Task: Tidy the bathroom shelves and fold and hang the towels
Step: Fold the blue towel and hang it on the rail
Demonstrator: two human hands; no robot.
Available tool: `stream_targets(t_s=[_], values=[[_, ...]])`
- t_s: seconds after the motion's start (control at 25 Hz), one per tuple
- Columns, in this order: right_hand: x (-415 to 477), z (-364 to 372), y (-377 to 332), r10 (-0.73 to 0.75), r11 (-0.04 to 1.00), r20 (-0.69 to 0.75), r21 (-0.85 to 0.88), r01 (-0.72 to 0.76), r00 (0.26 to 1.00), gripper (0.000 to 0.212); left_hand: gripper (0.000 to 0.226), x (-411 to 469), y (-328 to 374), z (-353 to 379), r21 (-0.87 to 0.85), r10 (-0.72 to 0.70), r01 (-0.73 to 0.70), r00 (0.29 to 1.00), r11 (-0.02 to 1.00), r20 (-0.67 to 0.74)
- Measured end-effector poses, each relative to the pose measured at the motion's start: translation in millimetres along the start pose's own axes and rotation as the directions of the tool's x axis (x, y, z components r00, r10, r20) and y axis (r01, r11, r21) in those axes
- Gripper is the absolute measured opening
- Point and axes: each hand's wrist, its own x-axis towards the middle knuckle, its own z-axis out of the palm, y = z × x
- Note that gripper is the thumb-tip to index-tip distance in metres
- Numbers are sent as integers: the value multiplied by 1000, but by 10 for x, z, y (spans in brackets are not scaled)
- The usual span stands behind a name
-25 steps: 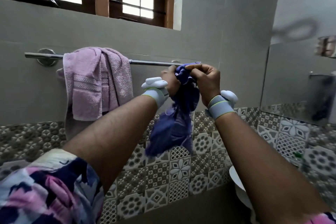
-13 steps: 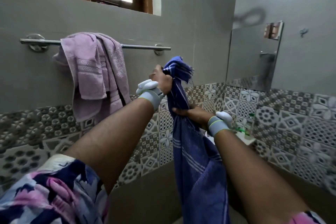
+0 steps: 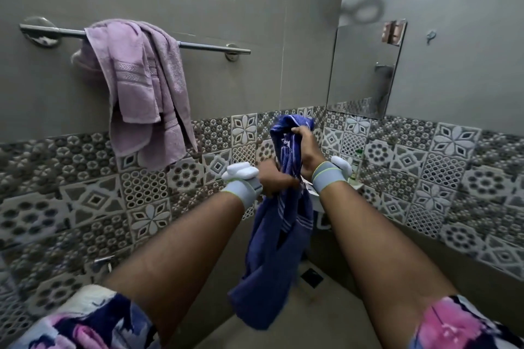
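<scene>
A blue striped towel (image 3: 272, 249) hangs bunched in front of me, below the level of the rail. My right hand (image 3: 307, 150) grips its top end, fingers curled round the cloth. My left hand (image 3: 276, 180) grips the towel lower down, just left of the right wrist. The rest of the blue towel dangles toward the floor. A lilac towel (image 3: 141, 88) is draped untidily over the chrome towel rail (image 3: 209, 47) on the left wall, one end longer than the other.
A mirror (image 3: 365, 71) hangs on the right wall above the patterned tile band (image 3: 147, 184). A small shelf with a green bottle (image 3: 355, 167) sits in the corner behind my right wrist. A floor drain (image 3: 312, 278) lies below. A window is at the top.
Both hands have dropped lower with the blue towel, away from the rail. My right hand has shifted from the towel's middle to its top end; my left now holds lower down.
</scene>
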Motion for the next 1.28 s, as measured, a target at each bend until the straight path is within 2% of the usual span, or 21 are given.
stream_targets(t_s=[0.04, 0.08, 0.16, 0.2, 0.28, 0.36, 0.44, 0.52, 0.56, 0.64, 0.68, 0.76, 0.8, 0.84, 0.88, 0.92, 0.96, 1.04, 1.12, 1.2, 1.28], values=[[31, -19, -18, -16, 998, -26, -54, 15, 1000, 35, 25, 13, -4, 50, 120, 37, -31, 998, 992, -48], [149, -65, 23, -31, 993, -39, -119, 26, 999, 53, 22, 57, -13, 56, 209, 68, -43, 991, 977, -114], [248, -225, 31, -71, 954, -137, -299, 27, 988, 103, 10, 154, -9, -5, 271, 84, -19, 970, 962, -230], [226, -342, 1, -120, 905, -175, -424, 35, 977, 113, 8, 214, -17, -35, 265, 90, -12, 954, 964, -286], [204, -591, -16, -193, 789, -219, -614, 19, 956, 102, 22, 315, -65, -125, 175, 52, 20, 915, 984, -399], [302, -932, 32, -204, 726, -258, -687, -31, 944, 85, 30, 412, -72, -162, 26, -14, 30, 870, 999, -492], [391, -1234, 75, -225, 623, -287, -777, -89, 931, 76, 34, 476, 6, -143, -109, -80, 25, 837, 994, -541], [493, -1429, 115, -251, 544, -281, -833, -106, 926, 70, 28, 529, 148, -102, -220, -99, -32, 823, 975, -559], [531, -1473, 123, -260, 552, -256, -831, -75, 931, 65, 24, 547, 243, -74, -265, -97, -69, 819, 962, -566], [488, -1428, 90, -254, 646, -113, -759, 81, 961, 51, 23, 622, 427, -6, -341, -91, -133, 817, 931, -569], [432, -1377, 52, -198, 717, 11, -680, 152, 980, 47, 23, 672, 511, 28, -374, -95, -153, 818, 915, -568], [351, -1282, 25, -12, 822, 247, -549, 150, 969, 44, 17, 738, 672, 94, -419, -95, -193, 813, 887, -574], [315, -1256, 13, 70, 819, 318, -560, 128, 945, 36, 16, 765, 732, 113, -435, -101, -210, 800, 876, -591], [285, -1238, -23, 123, 768, 338, -628, 126, 933, 25, 16, 811, 784, 123, -440, -104, -234, 778, 867, -620], [311, -1239, -49, 133, 671, 313, -727, 147, 940, 13, 16, 846, 822, 123, -432, -98, -263, 752, 863, -652], [342, -1244, -83, 73, 563, 268, -806, 182, 961, 12, 16, 886, 838, 112, -413, -84, -290, 725, 863, -684], [415, -1278, -107, -23, 471, 214, -859, 199, 977, 24, 18, 894, 851, 88, -383, -69, -312, 691, 870, -720], [545, -1343, -201, -222, 420, 116, -885, 202, 968, 33, 27, 925, 847, 17, -279, -37, -322, 593, 905, -804], [615, -1359, -329, -378, 391, 85, -888, 242, 922, 22, 29, 939, 838, -64, -170, 17, -327, 500, 930, -866], [637, -1323, -495, -463, 362, 59, -898, 249, 884, 21, 18, 933, 871, -126, -199, 24, -396, 492, 896, -870], [682, -1287, -641, -509, 310, 63, -917, 251, 858, 13, 10, 925, 928, -153, -341, -52, -455, 538, 823, -841]])
